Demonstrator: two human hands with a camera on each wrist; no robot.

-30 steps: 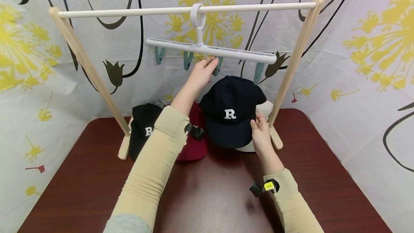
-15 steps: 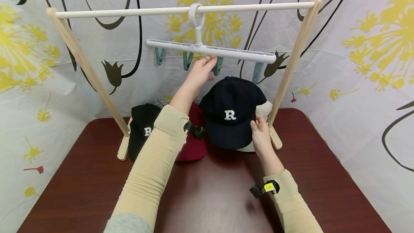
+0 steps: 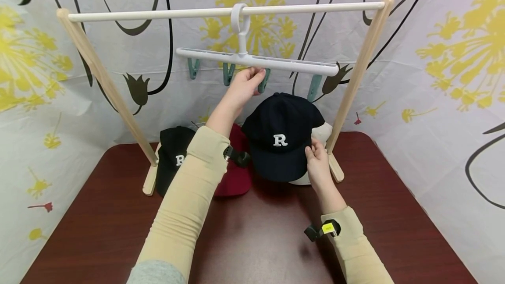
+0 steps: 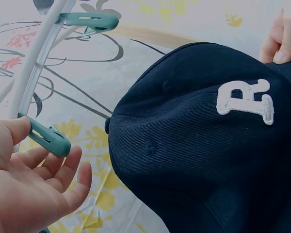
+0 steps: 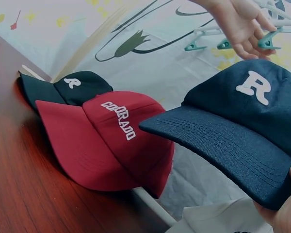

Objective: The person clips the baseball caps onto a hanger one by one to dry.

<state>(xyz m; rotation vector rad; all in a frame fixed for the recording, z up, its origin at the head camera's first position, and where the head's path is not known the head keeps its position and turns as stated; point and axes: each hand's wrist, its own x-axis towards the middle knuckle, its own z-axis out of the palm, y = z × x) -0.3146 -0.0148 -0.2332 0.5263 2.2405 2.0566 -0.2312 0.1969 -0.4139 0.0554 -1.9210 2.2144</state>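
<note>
In the head view my right hand grips the side of a navy baseball cap with a white R, thumb in front. The cap is upright, its crown just below the clip hanger. My left hand is up at the hanger and pinches a green clip, the thumb at the clip's upper end. The left wrist view shows this clip between the thumb and fingers, apart from the cap's crown. The right wrist view shows the cap's curved brim near my right fingers.
The hanger hangs from the white rod of a wooden rack. Below stand a black cap, a dark red cap and a pale cap, mostly hidden. Another green clip hangs at the right end.
The clip at my left hand has tilted a little, and the left fingers have closed in on it slightly. The right hand and the navy cap have barely moved.
</note>
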